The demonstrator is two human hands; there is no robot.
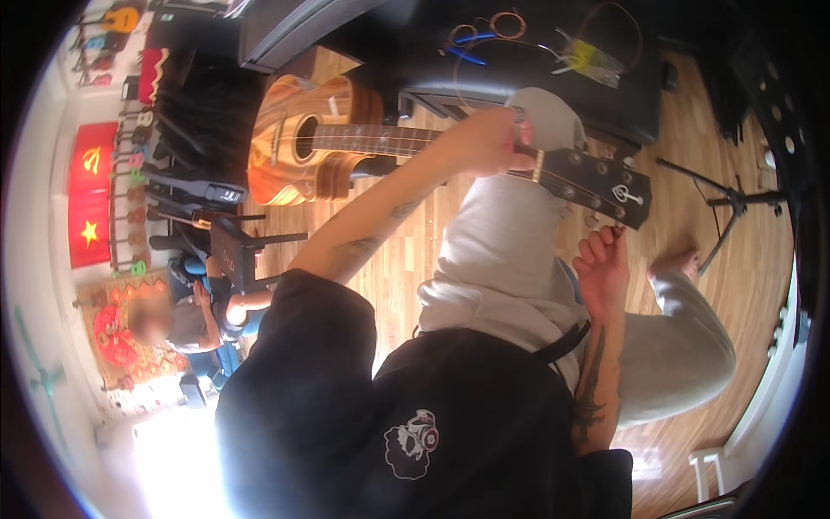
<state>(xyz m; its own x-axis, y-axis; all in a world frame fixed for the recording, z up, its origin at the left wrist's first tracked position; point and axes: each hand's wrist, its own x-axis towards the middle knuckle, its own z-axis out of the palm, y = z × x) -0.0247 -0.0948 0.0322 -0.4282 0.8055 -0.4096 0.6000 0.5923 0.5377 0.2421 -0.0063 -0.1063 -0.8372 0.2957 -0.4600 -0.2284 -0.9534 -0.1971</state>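
A wooden acoustic guitar point(281, 169) lies crosswise above my torso, its dark headstock point(605, 182) at the right over my grey-trousered leg. My left hand point(493, 143) is closed round the upper neck, just beside the nut; some fingertips are hidden or unclear. Lower, at the headstock's bottom edge, my right hand point(601, 264) pinches a tuning peg point(616, 231) with curled fingers. On a black surface at the top are coiled strings point(508, 24), a blue-handled tool point(474, 39) and a clear packet with yellow point(588, 60).
A seated person point(186, 320) is at the lower left, near a black stool point(238, 242). Guitar cases point(194, 186), hanging instruments and a red flag point(91, 195) line the left. A black stand point(735, 203) has its legs on the wooden floor point(700, 233) at the right.
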